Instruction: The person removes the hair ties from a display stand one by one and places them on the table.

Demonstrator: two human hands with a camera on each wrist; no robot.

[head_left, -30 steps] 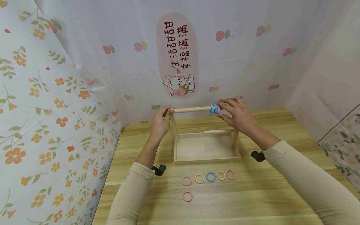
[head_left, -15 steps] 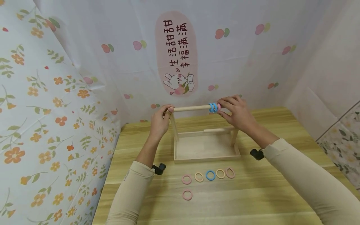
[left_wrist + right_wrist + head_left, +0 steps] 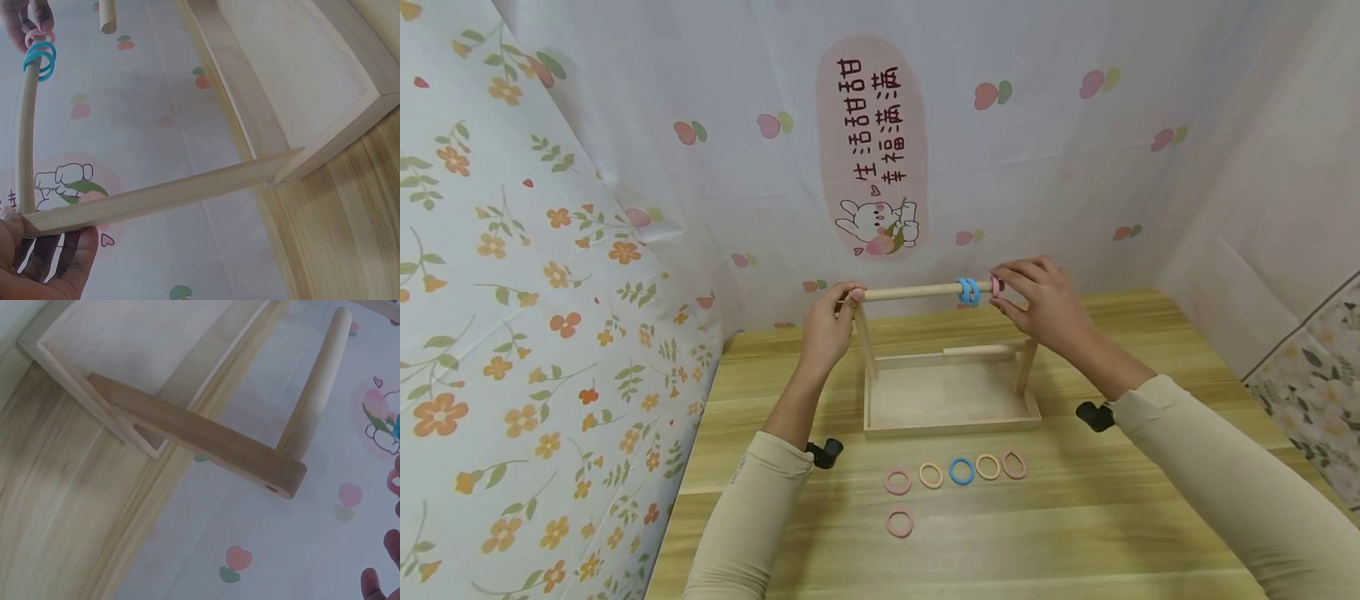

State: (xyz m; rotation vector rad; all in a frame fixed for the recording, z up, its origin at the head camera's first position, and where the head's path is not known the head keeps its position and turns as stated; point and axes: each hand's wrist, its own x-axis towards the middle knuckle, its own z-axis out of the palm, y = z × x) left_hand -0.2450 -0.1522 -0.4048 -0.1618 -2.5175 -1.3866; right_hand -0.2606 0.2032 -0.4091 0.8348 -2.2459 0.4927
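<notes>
A wooden rack (image 3: pixel 868 342) has a long upper dowel (image 3: pixel 910 292) at the top of its left post. My left hand (image 3: pixel 827 333) grips the post's top, its thumb and fingers on either side in the left wrist view. Two blue rings (image 3: pixel 968 291) hang around the dowel near its free right end. At that end my right hand (image 3: pixel 1041 304) pinches a pink ring (image 3: pixel 997 287) between thumb and fingers. Only some fingertips (image 3: pixel 392 544) of this hand show at the right wrist view's edge.
The rack's shallow tray base (image 3: pixel 955 429) stands on the wooden table, with a shorter lower dowel (image 3: pixel 977 351) on its right post (image 3: pixel 1026 371). In front lie several loose rings, among them a blue ring (image 3: pixel 961 471) and a pink ring (image 3: pixel 899 522). A patterned cloth (image 3: pixel 1075 167) hangs behind.
My right hand has moved slightly right with the pink ring, opening a gap between it and the two blue rings. The left hand keeps its place on the post.
</notes>
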